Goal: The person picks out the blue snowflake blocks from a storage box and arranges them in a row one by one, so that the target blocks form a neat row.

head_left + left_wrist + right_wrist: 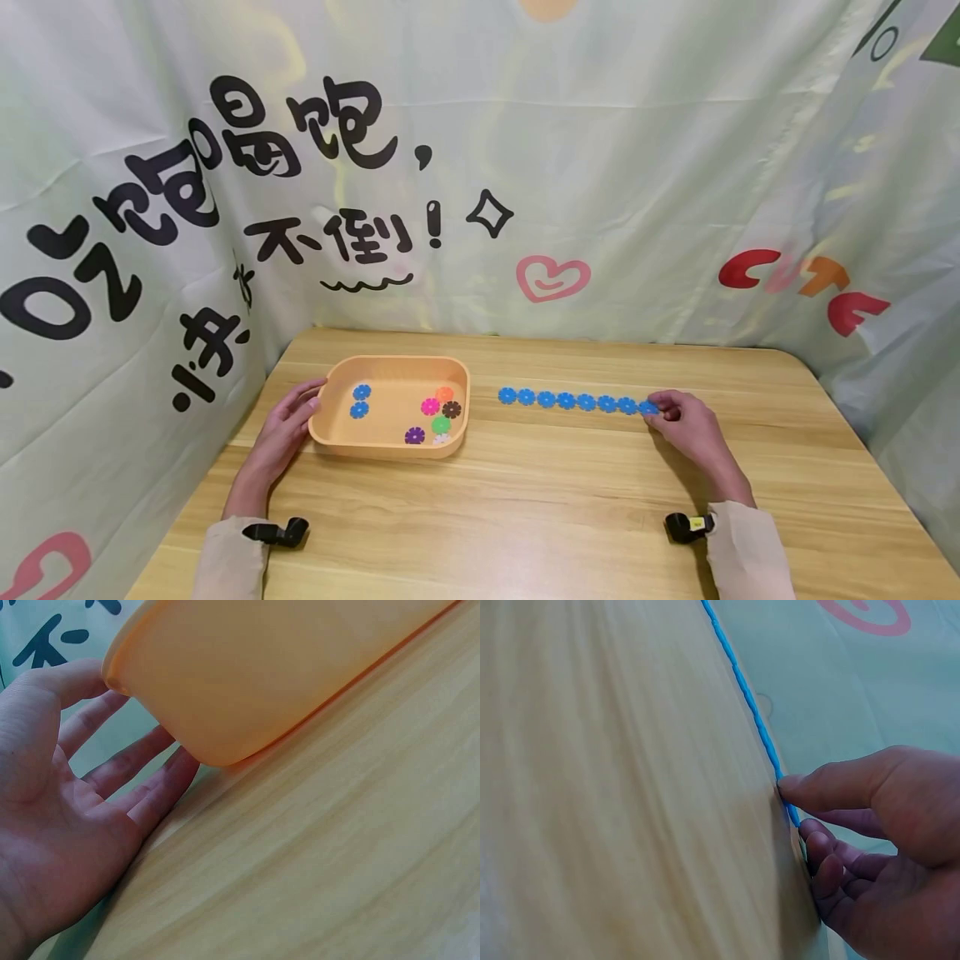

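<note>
On the left, my left hand [283, 429] rests against the left end of an orange plastic tray [463, 417]. Its thumb touches the rim, and the fairly straight fingers lie along the outer wall in the left wrist view. Several blue toothed discs [566, 400], like snowflake building discs, form a straight row on the table right of the tray. My right hand [693, 425] pinches the blue disc [648, 407] at the row's right end between thumb and fingers. The right wrist view shows the row edge-on as a thin blue line [746, 690]; whether the discs interlock I cannot tell.
Two blue discs [360, 409] lie in the tray's left part. Pink [430, 407], orange, brown, green, purple [415, 436] and white discs lie toward its right side. The wooden table [480, 525] meets a printed cloth curtain [637, 208] behind and at the sides.
</note>
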A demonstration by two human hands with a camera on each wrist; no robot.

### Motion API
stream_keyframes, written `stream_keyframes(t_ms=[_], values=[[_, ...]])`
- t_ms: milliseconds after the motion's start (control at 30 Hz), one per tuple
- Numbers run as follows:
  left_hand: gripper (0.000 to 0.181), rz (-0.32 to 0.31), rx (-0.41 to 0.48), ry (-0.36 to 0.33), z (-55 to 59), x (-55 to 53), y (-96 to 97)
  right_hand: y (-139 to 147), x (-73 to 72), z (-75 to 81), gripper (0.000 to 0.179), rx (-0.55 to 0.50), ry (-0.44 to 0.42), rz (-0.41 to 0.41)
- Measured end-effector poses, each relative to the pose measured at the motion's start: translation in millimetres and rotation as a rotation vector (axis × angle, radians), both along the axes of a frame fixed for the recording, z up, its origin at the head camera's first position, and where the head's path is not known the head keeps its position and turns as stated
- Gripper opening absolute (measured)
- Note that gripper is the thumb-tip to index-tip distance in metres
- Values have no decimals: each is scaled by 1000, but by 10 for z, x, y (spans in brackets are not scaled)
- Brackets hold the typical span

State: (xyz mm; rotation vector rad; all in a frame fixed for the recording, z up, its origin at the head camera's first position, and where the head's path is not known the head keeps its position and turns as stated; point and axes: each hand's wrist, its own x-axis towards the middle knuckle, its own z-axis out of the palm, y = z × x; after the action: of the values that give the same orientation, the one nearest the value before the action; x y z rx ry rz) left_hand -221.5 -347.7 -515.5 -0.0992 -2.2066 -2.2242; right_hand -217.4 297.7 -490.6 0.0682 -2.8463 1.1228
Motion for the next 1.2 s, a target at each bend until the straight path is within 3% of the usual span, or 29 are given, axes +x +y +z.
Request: stream_keyframes(t_ms=[233, 467, 733, 1200], values=[[51, 5, 0, 0, 5, 4, -8, -4, 24, 42, 37, -34, -6, 3], [51, 12, 6, -9, 3, 13, 0, -99, 48, 227, 38, -114, 56, 20], [52, 11, 3, -15, -1, 6, -1, -329, 103, 434, 36, -166, 152, 93], [51, 12, 5, -14, 18, 7, 13, -816, 118, 545, 32, -256, 157, 193]])
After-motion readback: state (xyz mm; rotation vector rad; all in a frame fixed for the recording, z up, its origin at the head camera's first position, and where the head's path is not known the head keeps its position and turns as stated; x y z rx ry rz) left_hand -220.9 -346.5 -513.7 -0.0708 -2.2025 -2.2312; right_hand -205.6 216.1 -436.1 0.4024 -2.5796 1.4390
